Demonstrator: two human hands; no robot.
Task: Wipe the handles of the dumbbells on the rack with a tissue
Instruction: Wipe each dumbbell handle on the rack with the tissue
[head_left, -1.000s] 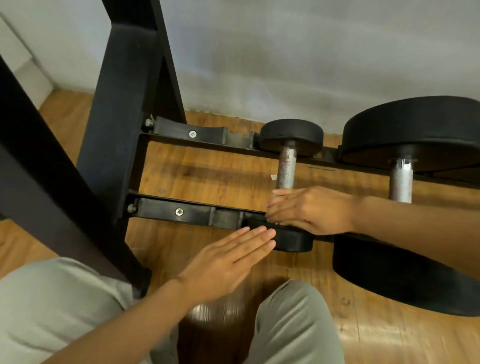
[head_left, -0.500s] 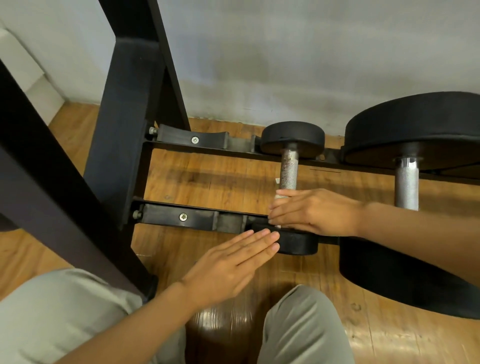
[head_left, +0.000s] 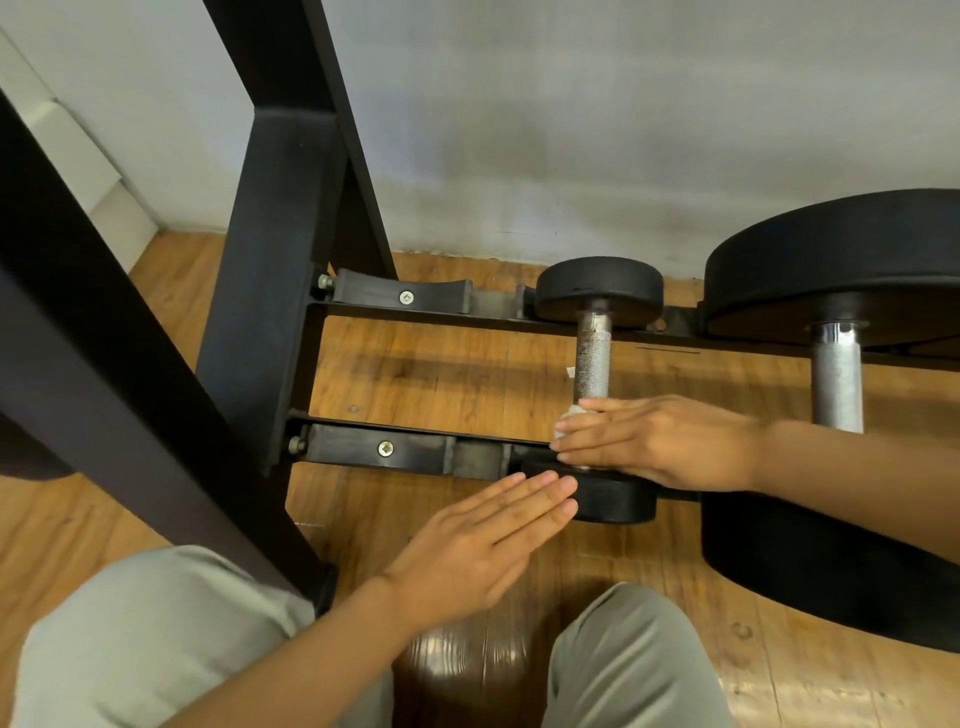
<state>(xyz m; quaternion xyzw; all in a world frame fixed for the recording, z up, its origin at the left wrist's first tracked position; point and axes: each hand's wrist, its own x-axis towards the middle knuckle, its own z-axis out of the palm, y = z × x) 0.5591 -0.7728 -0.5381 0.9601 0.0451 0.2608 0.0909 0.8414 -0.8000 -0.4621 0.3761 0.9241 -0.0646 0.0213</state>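
The person crouches at the rack (head_left: 410, 457), and the small dumbbell (head_left: 595, 364) lies across the rack's two lower rails near its left end, one black head on the back rail and the other on the front rail. The right hand (head_left: 660, 441) covers the near end of its knurled handle, fingers (head_left: 582, 439) laid fairly straight over the bar with a scrap of white tissue (head_left: 569, 415) showing beneath them; whether the thumb curls under the bar cannot be told from this view. The left hand (head_left: 483, 545) is flat and holds nothing, its straight fingertips touching or just short of the front head, seemingly to steady it. The main risk, judging from this, is the tissue itself: the handle looks rough and spotted with rust, so a thin tissue could snag, tear, or bunch up, leaving bare fingers rubbing metal. Only the near part of the handle is covered, so the far stretch by the back head could be skipped if the stroke stops short. A hard push along the bar could also roll or shift the dumbbell in its cradle if the left hand is not truly bracing it. The big dumbbell (head_left: 836, 374) just to the right crowds the forearm, and its handle looks as yet untouched
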